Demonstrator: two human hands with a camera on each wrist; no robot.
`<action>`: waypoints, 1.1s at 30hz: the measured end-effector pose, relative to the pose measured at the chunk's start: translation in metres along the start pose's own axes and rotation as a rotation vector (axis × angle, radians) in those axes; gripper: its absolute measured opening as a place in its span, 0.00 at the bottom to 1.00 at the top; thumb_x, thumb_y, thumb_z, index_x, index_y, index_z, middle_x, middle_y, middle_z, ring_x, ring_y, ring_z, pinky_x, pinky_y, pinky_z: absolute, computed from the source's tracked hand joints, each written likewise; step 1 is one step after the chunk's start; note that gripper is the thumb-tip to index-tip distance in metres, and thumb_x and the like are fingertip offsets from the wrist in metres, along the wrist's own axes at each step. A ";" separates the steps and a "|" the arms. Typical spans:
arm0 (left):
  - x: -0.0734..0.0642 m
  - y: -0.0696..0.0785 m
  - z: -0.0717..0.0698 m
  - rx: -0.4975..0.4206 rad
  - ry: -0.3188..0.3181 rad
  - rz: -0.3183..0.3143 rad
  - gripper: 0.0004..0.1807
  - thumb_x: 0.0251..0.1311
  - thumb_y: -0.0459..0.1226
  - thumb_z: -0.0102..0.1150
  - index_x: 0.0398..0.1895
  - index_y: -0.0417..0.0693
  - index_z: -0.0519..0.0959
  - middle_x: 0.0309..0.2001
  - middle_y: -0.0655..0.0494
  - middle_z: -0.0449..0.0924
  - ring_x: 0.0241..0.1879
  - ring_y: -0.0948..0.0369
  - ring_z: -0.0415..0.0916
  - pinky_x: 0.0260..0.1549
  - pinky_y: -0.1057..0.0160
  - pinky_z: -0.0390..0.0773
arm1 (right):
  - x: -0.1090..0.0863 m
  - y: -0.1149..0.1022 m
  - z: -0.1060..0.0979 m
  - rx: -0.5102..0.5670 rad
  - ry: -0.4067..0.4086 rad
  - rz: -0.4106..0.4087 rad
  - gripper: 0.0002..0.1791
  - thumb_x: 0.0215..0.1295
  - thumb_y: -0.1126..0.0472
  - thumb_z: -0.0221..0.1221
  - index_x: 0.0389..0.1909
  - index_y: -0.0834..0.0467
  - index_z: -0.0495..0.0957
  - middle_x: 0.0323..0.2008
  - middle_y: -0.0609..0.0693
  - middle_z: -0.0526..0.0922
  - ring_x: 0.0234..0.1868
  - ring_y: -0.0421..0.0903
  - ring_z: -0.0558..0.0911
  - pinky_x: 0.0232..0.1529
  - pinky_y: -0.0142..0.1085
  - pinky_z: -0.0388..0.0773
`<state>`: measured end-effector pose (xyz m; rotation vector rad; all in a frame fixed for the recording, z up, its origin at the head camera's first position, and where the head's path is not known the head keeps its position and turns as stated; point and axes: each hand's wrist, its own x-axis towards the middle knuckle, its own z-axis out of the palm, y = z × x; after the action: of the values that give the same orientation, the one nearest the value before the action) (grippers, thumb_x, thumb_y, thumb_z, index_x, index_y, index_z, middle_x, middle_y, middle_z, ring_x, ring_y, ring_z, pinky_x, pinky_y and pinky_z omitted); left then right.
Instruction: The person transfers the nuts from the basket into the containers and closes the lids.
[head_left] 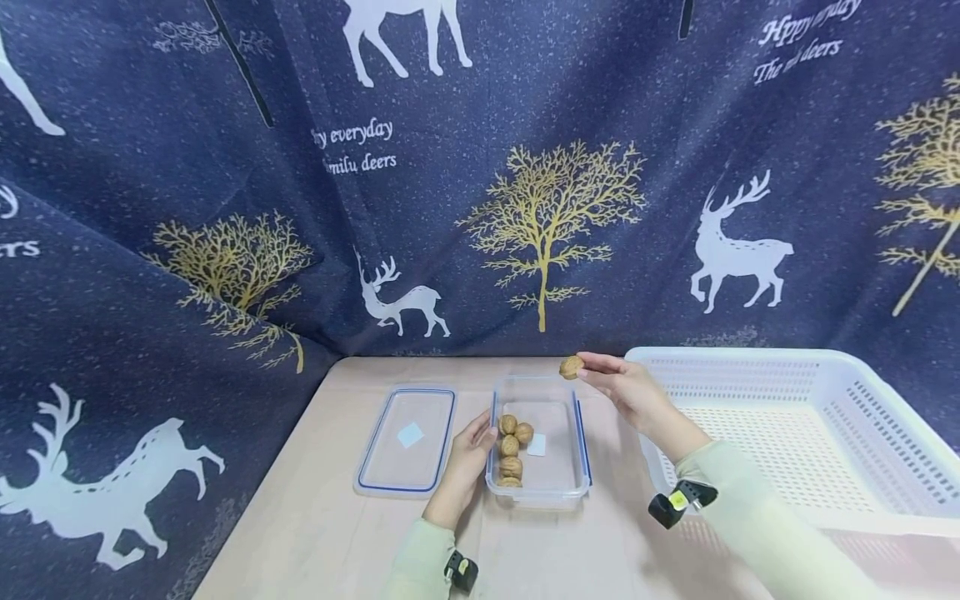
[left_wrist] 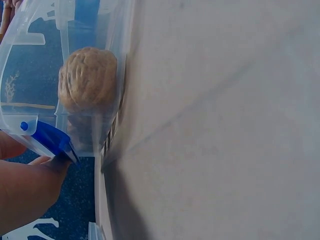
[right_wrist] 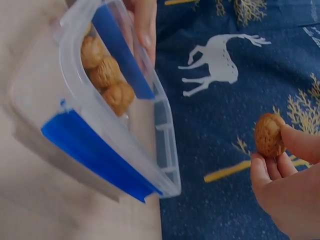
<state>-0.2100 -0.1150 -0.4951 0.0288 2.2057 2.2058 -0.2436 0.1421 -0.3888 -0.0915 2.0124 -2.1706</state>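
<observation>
My right hand (head_left: 630, 392) pinches a walnut (head_left: 572, 367) between thumb and fingertips. It holds the nut above the far right corner of a clear plastic food container (head_left: 558, 479) with blue latches. In the right wrist view the pinched walnut (right_wrist: 270, 135) shows apart from the container. My left hand (head_left: 467, 457) grips the container's left wall, its thumb near the rim. The blue latch (left_wrist: 52, 140) lies by those fingers in the left wrist view. Several walnuts (head_left: 510, 447) sit along the container's left side, next to a pale square label (head_left: 537, 444).
A clear lid (head_left: 378, 467) with a blue seal lies flat left of the container. To the right stands a large white perforated basket (head_left: 780, 450). A dark blue curtain (head_left: 480, 208) printed with deer and trees hangs behind the table (head_left: 315, 533).
</observation>
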 end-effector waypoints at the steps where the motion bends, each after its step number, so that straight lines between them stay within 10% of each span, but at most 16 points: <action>1: 0.000 0.000 0.000 -0.002 0.000 -0.001 0.25 0.71 0.31 0.44 0.68 0.31 0.60 0.68 0.33 0.60 0.69 0.41 0.56 0.69 0.49 0.58 | 0.000 0.001 0.003 -0.001 0.000 0.002 0.31 0.64 0.65 0.61 0.66 0.70 0.64 0.46 0.43 0.81 0.47 0.32 0.78 0.67 0.36 0.67; 33: 0.006 -0.003 -0.001 0.007 -0.010 -0.005 0.25 0.70 0.30 0.45 0.67 0.26 0.59 0.67 0.30 0.58 0.68 0.39 0.55 0.68 0.46 0.58 | -0.010 0.056 0.074 0.038 0.136 0.110 0.21 0.59 0.74 0.61 0.55 0.72 0.75 0.47 0.60 0.82 0.42 0.42 0.82 0.58 0.40 0.77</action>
<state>-0.2157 -0.1159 -0.4976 0.0347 2.2062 2.1905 -0.2166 0.0674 -0.4379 0.1725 1.9927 -2.1997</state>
